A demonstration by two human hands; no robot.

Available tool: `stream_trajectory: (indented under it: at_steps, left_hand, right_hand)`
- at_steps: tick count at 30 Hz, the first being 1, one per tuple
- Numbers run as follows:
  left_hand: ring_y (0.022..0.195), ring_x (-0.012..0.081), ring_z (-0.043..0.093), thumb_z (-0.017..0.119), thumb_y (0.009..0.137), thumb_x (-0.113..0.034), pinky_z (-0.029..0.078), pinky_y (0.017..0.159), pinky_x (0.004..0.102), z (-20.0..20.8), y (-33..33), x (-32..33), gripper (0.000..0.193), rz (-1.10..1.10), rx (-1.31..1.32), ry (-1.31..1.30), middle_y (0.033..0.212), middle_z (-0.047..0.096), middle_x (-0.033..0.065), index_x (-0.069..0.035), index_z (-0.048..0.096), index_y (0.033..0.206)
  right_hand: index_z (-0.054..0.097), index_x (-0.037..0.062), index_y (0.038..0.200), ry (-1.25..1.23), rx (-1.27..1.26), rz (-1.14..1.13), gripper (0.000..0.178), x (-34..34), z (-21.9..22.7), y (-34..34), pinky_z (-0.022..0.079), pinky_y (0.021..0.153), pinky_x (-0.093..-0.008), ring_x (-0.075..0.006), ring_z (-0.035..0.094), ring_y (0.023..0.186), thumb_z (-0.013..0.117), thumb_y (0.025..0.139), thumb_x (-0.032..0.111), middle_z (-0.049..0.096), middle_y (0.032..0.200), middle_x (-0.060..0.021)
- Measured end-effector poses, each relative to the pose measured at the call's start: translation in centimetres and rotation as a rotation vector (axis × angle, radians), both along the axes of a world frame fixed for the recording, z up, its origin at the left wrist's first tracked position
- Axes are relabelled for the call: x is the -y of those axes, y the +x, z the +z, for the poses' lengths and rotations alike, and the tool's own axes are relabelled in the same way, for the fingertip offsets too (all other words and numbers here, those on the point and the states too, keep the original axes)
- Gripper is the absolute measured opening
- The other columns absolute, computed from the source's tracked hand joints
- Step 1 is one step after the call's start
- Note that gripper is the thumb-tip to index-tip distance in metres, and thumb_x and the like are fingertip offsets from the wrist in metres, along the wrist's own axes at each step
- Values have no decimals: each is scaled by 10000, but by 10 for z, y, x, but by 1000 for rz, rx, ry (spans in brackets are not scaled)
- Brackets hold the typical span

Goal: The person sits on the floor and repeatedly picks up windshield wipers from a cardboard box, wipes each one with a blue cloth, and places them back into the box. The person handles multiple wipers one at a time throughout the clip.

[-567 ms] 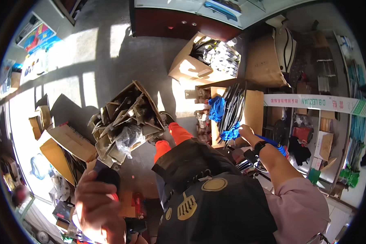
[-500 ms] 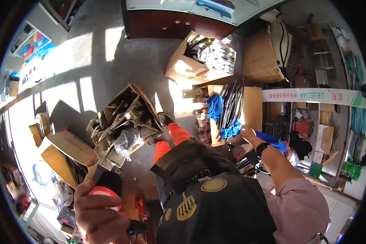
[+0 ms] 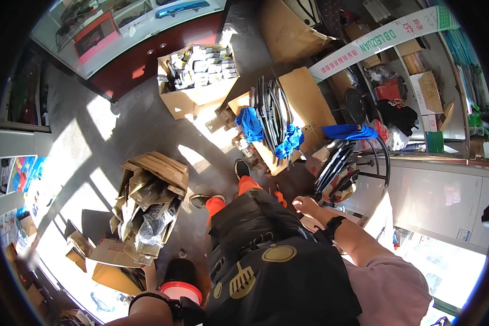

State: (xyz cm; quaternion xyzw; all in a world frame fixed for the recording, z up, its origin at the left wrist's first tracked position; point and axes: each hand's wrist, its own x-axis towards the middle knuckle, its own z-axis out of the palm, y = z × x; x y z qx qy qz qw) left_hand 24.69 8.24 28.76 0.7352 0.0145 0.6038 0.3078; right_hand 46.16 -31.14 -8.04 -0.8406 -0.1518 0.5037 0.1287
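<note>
My right hand (image 3: 305, 205) is closed low in front of me, with a watch on its wrist; anything inside its fingers is hidden. Close to it stands a camouflage-patterned stool (image 3: 339, 187) carrying long thin black strips (image 3: 331, 165). A blue cloth (image 3: 350, 132) hangs over the stool's black frame. At the lower left my left forearm (image 3: 152, 311) wears a dark strap, and the fingers cannot be made out. Beside that forearm is a black round thing with a red and white rim (image 3: 182, 289). An orange-handled tool (image 3: 280, 199) lies on the floor near my right hand.
An open carton (image 3: 288, 122) holds black strips with blue cloth bundles. Another carton (image 3: 185, 103) is full of small packs. Flattened cardboard and plastic fill a box (image 3: 149, 201) left of my feet. Shelving (image 3: 407, 81) lines the right, and a glass display counter (image 3: 119, 76) stands at the back.
My view has turned to the right. My right hand has left the blue cloth by the carton and come nearer to me. My left hand has dropped away from in front of the red-rimmed thing.
</note>
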Motion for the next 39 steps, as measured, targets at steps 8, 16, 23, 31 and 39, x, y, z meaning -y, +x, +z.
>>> stream_trajectory:
  at_steps: [8,16,23,31,39]
  left_hand:
    - [685,188,489,501,840,-240,413,851,447,-75,74,25,236,-129,-697,-381,691,512,90,-13,555,873]
    - [744,178,592,586,878,-191,469,685,299,-352,87,74,203,-143,-1384,-1021,795,622,92,8,582,920]
    - [753,235,632,646,826,-212,509,672,319,-451,101,168,257,-275,-1734,-886,861,614,149,7,603,953]
    - [743,179,638,614,856,-145,516,682,291,-512,74,192,209,-52,-1622,-1677,840,627,109,37,593,956]
    - [732,109,591,581,879,-147,464,661,243,-536,56,200,189,-46,-1712,-1628,793,625,43,20,613,961]
  right_hand:
    - [581,3,1070,99,64,-20,285,7,-37,99,518,674,-309,-173,634,741,576,858,194,633,859,-86]
    - [576,69,1124,82,181,-235,311,38,-81,177,517,722,-365,-264,652,794,569,842,199,657,918,-125]
    - [469,101,1283,-69,269,-178,491,51,-169,213,428,939,-387,-313,504,1131,578,815,202,489,1243,-153]
    - [518,219,1277,-332,101,-38,477,7,-303,274,408,993,-394,-338,424,1254,578,804,216,127,1497,-191]
    - [644,133,1089,-147,277,-20,273,41,-391,303,431,947,-416,-365,513,1127,530,882,269,386,1365,-231]
